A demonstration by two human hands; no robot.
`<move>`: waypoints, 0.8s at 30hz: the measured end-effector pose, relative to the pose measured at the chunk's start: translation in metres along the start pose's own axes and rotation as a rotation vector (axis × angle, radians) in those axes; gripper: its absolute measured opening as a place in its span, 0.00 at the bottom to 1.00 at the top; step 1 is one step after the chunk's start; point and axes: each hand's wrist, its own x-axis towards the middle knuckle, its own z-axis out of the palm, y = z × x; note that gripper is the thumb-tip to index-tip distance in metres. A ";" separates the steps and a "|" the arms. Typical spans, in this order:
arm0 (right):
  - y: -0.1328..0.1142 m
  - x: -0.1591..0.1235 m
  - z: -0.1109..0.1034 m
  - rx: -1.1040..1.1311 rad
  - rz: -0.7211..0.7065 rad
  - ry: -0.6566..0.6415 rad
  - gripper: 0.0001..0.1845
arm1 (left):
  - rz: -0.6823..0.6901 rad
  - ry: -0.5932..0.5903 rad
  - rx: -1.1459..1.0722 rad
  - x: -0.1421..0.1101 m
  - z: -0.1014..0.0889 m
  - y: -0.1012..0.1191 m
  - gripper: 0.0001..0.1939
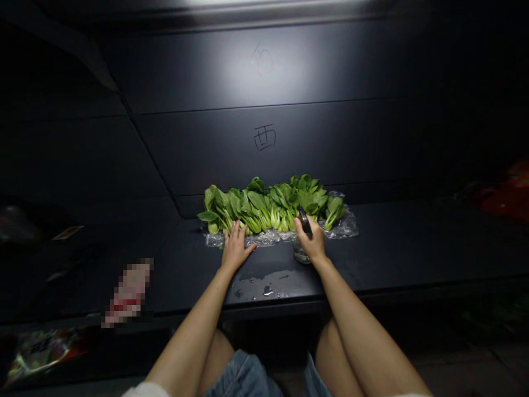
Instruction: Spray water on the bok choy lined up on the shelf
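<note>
1. left hand [235,249], centre of the frame: open, palm down, fingers spread, resting on the dark table top [405,242], its fingertips at the near edge of the clear plastic film [343,225]; nearest to the stem ends of the bok choy.
2. right hand [309,238], right of centre: fingers closed around a dark narrow object [305,221], whose kind cannot be told, held upright just over a clear container [301,253]. the two hands stand apart.
3. bok choy [270,205], centre of the frame: many heads laid side by side in a long row on the film, leaves toward the wall, pale stems toward the person.
4. surroundings: a wet patch [264,286] on the table in front of the hands; a hand-drawn character [264,138] on the dark wall panel [330,149] above the row; a blurred pale item [128,292] at lower left, with a printed packet [41,353] below it; a red object [506,193] at far right; denim shorts [243,377] at the bottom edge.
</note>
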 end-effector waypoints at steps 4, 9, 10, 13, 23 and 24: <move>0.004 0.002 -0.004 -0.059 0.031 0.075 0.23 | 0.007 0.013 -0.004 0.000 0.001 -0.001 0.36; 0.008 0.002 -0.011 -0.084 0.106 0.110 0.25 | 0.006 0.010 -0.007 0.000 0.000 -0.001 0.36; 0.008 0.002 -0.012 -0.086 0.115 0.115 0.25 | 0.006 0.009 -0.007 0.000 0.000 -0.001 0.36; 0.010 0.002 -0.013 -0.092 0.128 0.124 0.26 | 0.010 0.015 -0.008 0.000 0.000 -0.002 0.35; 0.010 0.003 -0.016 -0.120 0.158 0.138 0.27 | 0.026 0.047 -0.021 -0.001 0.002 -0.004 0.34; 0.010 0.003 -0.017 -0.118 0.160 0.140 0.27 | 0.024 0.044 -0.020 -0.001 0.002 -0.003 0.34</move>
